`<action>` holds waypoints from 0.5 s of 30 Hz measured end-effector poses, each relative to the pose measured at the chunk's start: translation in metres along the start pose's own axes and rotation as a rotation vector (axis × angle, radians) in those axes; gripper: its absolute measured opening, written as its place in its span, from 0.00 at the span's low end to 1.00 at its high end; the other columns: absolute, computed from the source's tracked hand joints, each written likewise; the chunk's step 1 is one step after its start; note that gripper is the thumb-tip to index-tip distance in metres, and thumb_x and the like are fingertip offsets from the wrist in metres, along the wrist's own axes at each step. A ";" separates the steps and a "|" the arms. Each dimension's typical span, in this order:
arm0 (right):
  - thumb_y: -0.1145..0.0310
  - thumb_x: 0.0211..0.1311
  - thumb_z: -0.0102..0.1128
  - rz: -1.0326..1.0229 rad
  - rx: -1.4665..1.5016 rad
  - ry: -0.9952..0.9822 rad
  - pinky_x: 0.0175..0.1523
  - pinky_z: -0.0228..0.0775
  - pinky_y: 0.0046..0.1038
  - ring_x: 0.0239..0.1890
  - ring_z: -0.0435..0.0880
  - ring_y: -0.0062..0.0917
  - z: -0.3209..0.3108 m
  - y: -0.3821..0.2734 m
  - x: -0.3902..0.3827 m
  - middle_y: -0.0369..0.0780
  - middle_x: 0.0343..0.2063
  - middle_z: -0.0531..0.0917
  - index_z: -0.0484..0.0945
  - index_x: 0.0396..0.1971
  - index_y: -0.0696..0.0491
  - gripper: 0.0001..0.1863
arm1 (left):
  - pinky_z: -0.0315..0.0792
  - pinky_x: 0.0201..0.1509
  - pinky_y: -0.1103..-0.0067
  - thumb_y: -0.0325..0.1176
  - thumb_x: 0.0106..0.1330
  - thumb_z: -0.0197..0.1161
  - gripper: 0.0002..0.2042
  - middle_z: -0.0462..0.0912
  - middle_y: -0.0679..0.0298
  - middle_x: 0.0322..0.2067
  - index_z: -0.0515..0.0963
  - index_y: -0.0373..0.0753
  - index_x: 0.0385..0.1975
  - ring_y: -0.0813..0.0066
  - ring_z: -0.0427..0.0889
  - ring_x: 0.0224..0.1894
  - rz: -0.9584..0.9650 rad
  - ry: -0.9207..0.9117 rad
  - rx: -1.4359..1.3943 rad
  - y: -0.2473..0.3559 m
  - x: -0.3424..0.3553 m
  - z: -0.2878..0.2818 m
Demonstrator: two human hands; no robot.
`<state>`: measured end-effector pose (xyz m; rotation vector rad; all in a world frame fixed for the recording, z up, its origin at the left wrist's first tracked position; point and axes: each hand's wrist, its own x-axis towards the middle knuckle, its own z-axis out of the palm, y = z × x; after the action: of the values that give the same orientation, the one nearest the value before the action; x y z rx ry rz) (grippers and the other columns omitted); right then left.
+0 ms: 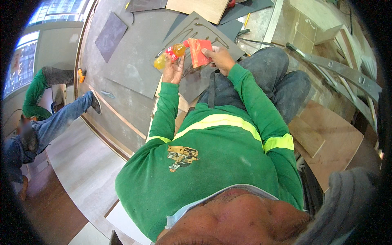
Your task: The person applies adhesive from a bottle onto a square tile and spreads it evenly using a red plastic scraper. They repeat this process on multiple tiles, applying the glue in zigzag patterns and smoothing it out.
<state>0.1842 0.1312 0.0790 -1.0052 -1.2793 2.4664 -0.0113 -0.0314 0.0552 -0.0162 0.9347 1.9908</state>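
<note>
A small plastic bottle (177,50) of amber liquid, with a red label, lies tilted in my left hand (173,70), whose fingers wrap its lower side. Its red top end points up and right, close to a flat red-orange rectangular piece (200,53) with pale streaks. My right hand (220,58) pinches that piece by its right edge. Whether the bottle's top touches the piece, I cannot tell. Beneath both hands is a grey panel (192,30) with dark brown lines of a wet-looking substance squiggled across it.
A dark square sheet (111,36) lies on the grey surface at the left. Beyond the panel is a plywood piece (198,9). A long metal level (339,69) lies at the right, near plywood boards (330,139). Two people (41,98) are at the far left.
</note>
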 end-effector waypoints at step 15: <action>0.61 0.74 0.63 -0.186 0.044 0.186 0.35 0.72 0.20 0.30 0.81 0.14 -0.023 -0.019 -0.040 0.34 0.36 0.87 0.83 0.51 0.59 0.17 | 0.83 0.30 0.80 0.41 0.65 0.71 0.22 0.76 0.53 0.35 0.75 0.27 0.44 0.68 0.81 0.32 -0.418 0.002 -0.724 0.109 0.132 0.002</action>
<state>0.2258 0.1402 0.1043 -1.0276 -1.1954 2.1974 -0.1686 0.0333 0.0756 -0.5696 0.1443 1.8222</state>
